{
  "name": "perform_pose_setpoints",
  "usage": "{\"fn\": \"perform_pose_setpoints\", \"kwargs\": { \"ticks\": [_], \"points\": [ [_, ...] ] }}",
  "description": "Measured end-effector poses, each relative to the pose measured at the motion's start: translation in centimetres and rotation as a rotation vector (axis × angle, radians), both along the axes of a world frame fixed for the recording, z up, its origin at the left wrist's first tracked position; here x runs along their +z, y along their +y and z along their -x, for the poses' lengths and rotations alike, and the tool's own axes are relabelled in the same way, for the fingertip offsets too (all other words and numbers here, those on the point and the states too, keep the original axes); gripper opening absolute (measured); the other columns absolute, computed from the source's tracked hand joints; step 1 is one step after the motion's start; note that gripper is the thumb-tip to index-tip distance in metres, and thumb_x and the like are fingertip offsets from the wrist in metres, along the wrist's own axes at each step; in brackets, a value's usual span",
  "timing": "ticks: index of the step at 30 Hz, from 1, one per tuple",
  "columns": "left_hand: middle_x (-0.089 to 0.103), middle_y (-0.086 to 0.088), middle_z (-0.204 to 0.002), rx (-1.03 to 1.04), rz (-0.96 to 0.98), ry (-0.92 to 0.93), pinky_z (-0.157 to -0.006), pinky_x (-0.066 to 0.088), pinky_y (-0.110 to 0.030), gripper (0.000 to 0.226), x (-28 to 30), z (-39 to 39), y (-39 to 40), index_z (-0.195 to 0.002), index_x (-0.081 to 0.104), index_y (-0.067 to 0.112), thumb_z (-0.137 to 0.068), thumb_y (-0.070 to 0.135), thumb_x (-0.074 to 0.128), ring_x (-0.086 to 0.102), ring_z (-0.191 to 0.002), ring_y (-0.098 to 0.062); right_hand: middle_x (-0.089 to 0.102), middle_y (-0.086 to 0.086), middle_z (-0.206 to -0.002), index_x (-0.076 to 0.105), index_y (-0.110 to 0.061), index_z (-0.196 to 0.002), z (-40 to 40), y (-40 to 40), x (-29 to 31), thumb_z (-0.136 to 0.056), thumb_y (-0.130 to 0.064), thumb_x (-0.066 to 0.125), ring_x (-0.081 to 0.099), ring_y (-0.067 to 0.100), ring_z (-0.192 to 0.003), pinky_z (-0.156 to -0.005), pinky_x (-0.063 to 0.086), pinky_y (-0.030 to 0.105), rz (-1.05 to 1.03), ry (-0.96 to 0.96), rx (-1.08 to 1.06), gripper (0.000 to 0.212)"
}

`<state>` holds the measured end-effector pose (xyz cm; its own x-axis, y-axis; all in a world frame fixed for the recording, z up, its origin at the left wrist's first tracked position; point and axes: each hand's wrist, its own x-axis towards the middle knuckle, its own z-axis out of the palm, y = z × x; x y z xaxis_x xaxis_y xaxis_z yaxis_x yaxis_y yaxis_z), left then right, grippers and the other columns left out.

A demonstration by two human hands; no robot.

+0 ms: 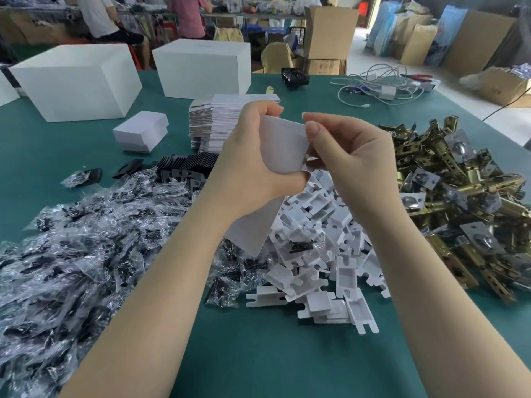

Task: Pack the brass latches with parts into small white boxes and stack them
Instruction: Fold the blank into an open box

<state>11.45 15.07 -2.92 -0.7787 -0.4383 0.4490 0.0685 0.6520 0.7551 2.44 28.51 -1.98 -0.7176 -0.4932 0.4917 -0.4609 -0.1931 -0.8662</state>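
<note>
My left hand (253, 165) grips a small white box (284, 147), held up over the middle of the green table (258, 354). My right hand (350, 156) pinches the box's upper right flap between thumb and fingers. A heap of brass latches (459, 191) lies to the right. White plastic inserts (324, 254) are piled under my hands. Clear bags of black screws (74, 254) spread over the left. Black plates (186, 168) lie behind them. A stack of flat white box blanks (218, 119) stands behind my left hand, with two packed small boxes (140, 133) stacked to its left.
Two big white cartons (77, 79) (204, 67) stand at the back of the table. White cables and a charger (382, 87) lie at the back right, a black object (296, 77) near them. Brown cartons and seated people fill the room behind.
</note>
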Motion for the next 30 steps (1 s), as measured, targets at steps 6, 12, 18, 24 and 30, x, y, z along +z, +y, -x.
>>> {"fn": "perform_pose_setpoints", "kwargs": {
  "ticks": [6, 12, 18, 24, 30],
  "points": [
    [0.042, 0.026, -0.11, -0.041, 0.011, -0.011, -0.063, 0.039, 0.0, 0.086, 0.14, -0.12, 0.02, -0.126, 0.032, 0.043, -0.064, 0.028, 0.089, 0.047, -0.087, 0.023, 0.076, -0.003, -0.085, 0.073, -0.023, -0.092, 0.28, 0.25, 0.26, -0.094, -0.015, 0.066, 0.072, 0.016, -0.078, -0.07, 0.061, 0.036, 0.006, -0.018, -0.005, 0.011],
    [0.046, 0.025, -0.108, -0.021, 0.014, -0.01, -0.063, 0.04, -0.001, 0.084, 0.19, -0.15, -0.13, -0.123, 0.032, 0.044, -0.064, 0.03, 0.09, 0.049, -0.088, 0.021, 0.077, -0.004, -0.089, 0.075, -0.024, -0.092, 0.1, 0.32, 0.2, -0.092, -0.016, 0.069, 0.073, 0.021, -0.087, -0.075, 0.061, 0.04, 0.007, -0.028, 0.05, 0.01],
    [0.038, 0.031, -0.113, -0.046, 0.02, 0.004, -0.068, 0.039, 0.002, 0.091, 0.13, -0.32, -0.38, -0.135, 0.031, 0.042, -0.066, 0.033, 0.089, 0.048, -0.091, 0.02, 0.075, -0.001, -0.082, 0.072, -0.024, -0.087, 0.28, 0.76, 0.63, -0.09, -0.019, 0.071, 0.071, 0.018, -0.078, -0.07, 0.06, 0.033, 0.022, -0.128, 0.102, 0.005],
    [0.031, 0.037, -0.113, 0.009, 0.095, 0.034, -0.07, 0.035, 0.004, 0.096, -0.02, -0.13, -0.36, -0.142, 0.03, 0.035, -0.065, 0.031, 0.088, 0.04, -0.097, 0.026, 0.074, 0.009, -0.075, 0.068, -0.018, -0.071, 0.16, 0.54, 0.6, -0.084, -0.027, 0.078, 0.074, 0.027, -0.079, -0.069, 0.059, 0.036, 0.019, -0.178, -0.018, 0.018],
    [0.035, 0.016, -0.124, 0.1, 0.194, 0.074, -0.078, 0.026, 0.009, 0.096, -0.25, 0.01, 0.08, -0.144, 0.034, 0.022, -0.065, 0.028, 0.088, 0.035, -0.097, 0.008, 0.076, 0.008, -0.082, 0.074, -0.019, -0.075, -0.49, -0.1, 0.24, -0.086, -0.026, 0.075, 0.074, 0.021, -0.081, -0.076, 0.059, 0.036, 0.024, -0.334, 0.017, 0.013]
  ]
}}
